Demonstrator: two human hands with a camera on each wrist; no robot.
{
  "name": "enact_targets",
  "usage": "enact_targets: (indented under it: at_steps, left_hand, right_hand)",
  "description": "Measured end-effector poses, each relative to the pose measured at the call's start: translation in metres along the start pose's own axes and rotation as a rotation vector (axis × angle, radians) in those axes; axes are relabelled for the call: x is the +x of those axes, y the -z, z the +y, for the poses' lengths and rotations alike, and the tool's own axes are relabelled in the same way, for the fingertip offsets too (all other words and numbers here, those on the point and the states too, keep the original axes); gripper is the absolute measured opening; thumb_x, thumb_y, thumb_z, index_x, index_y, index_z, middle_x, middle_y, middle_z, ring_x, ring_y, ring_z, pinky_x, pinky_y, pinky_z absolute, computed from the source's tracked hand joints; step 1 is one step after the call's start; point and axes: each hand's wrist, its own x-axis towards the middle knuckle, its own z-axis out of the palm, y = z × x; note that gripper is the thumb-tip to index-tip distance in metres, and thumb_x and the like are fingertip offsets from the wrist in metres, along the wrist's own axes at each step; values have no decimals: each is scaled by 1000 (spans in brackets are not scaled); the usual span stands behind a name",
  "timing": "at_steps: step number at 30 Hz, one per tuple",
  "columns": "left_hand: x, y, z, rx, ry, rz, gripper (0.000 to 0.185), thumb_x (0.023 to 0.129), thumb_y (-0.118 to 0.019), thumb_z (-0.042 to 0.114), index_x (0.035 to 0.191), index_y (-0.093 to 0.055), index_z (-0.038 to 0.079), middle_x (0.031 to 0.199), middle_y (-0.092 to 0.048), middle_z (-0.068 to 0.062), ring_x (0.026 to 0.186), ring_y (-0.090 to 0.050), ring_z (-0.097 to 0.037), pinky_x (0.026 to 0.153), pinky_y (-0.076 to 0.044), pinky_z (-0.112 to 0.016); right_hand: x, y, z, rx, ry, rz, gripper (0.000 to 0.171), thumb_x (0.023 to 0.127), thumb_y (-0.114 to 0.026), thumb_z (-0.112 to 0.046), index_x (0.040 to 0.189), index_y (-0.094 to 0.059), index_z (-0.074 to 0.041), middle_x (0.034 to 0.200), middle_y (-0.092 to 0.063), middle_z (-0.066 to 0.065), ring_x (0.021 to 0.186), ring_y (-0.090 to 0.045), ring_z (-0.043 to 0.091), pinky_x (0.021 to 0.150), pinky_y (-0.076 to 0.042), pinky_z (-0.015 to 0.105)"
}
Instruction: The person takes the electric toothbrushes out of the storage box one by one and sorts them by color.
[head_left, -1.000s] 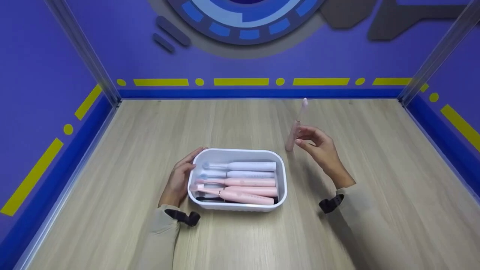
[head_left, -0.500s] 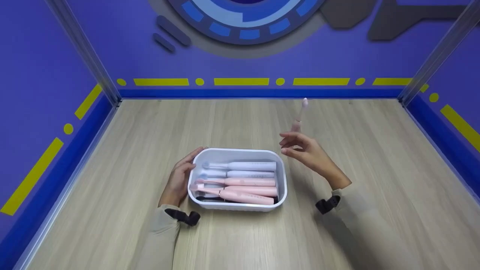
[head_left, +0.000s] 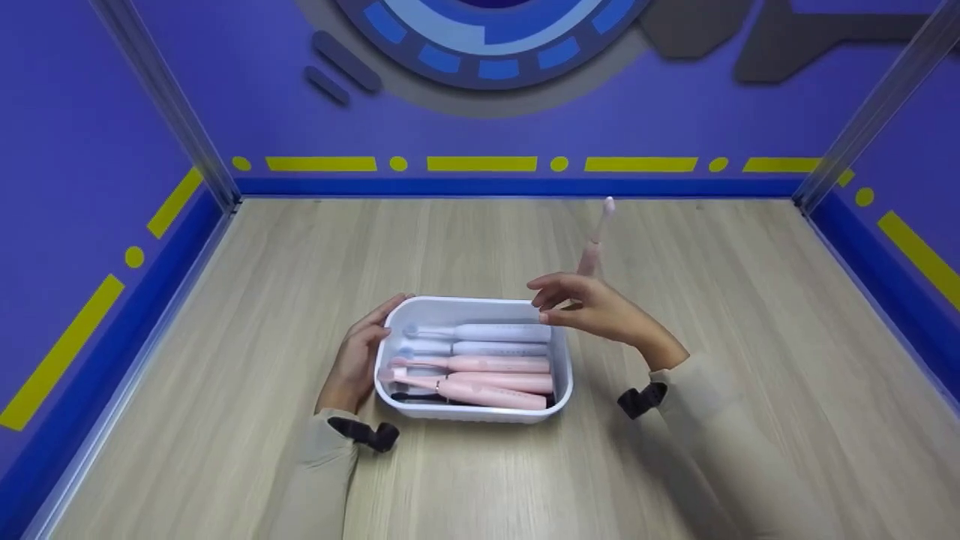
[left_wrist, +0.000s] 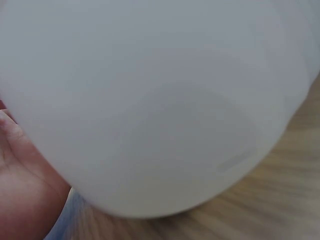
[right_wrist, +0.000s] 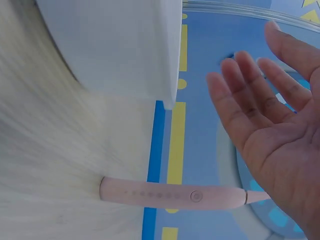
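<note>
A white rectangular tub [head_left: 564,375] sits on the wooden table, with several electric toothbrushes lying in it: two white ones [head_left: 487,333] at the back, pink ones [head_left: 487,365] in front. My left hand [head_left: 358,358] rests against the tub's left end, fingers on the rim. In the left wrist view the tub wall [left_wrist: 150,100] fills the frame beside my palm [left_wrist: 20,190]. My right hand [head_left: 581,307] hovers empty over the tub's back right corner, fingers relaxed. A pink toothbrush [head_left: 595,240] stands upright on the table behind that hand; the right wrist view shows this toothbrush [right_wrist: 175,193] past my open palm [right_wrist: 270,120].
Purple walls with yellow stripes enclose the table on three sides, metal posts [head_left: 161,97] at the back corners. Bare wooden tabletop [head_left: 750,315] spreads around the tub.
My right hand has let go of the standing pink toothbrush and moved left, towards the tub's back right corner. The toothbrush stays upright. The left hand has not moved.
</note>
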Motion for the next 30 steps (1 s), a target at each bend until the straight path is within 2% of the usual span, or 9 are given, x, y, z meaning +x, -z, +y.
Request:
enact_targets:
  at_steps: [9, 16, 24, 30]
  left_hand:
    - [-1, 0, 0, 11, 2, 6, 58, 87, -28, -8, 145, -33, -7, 155, -32, -17, 146, -24, -21, 121, -15, -36]
    - [-1, -1, 1, -17, 1, -4, 56, 89, -26, -7, 145, -31, -10, 154, -31, -20, 145, -26, -22, 121, -16, -37]
    - [-1, 0, 0, 5, -5, -8, 57, 88, -26, -7, 145, -33, -9, 154, -33, -18, 145, -27, -21, 121, -17, -36]
    - [-1, -1, 1, 14, -4, 3, 57, 88, -27, -8, 144, -34, -8, 153, -34, -18, 145, -27, -20, 121, -16, -36]
  right_hand:
    - [9, -4, -10, -25, -9, -125, 45, 88, -69, -14, 128, -56, 0, 110, -65, 25, 103, -63, 27, 92, -53, 43]
    - [16, -8, -12, -92, -3, -209, 43, 88, -67, -14, 128, -57, -2, 109, -66, 21, 101, -63, 25, 93, -52, 42]
    - [25, -13, -19, -186, -22, -323, 45, 88, -68, -19, 130, -58, -7, 114, -68, 16, 106, -64, 23, 95, -51, 41]
    - [31, -16, -25, -232, -43, -382, 47, 88, -68, -22, 130, -58, -4, 112, -70, 12, 107, -65, 22, 96, -50, 43]
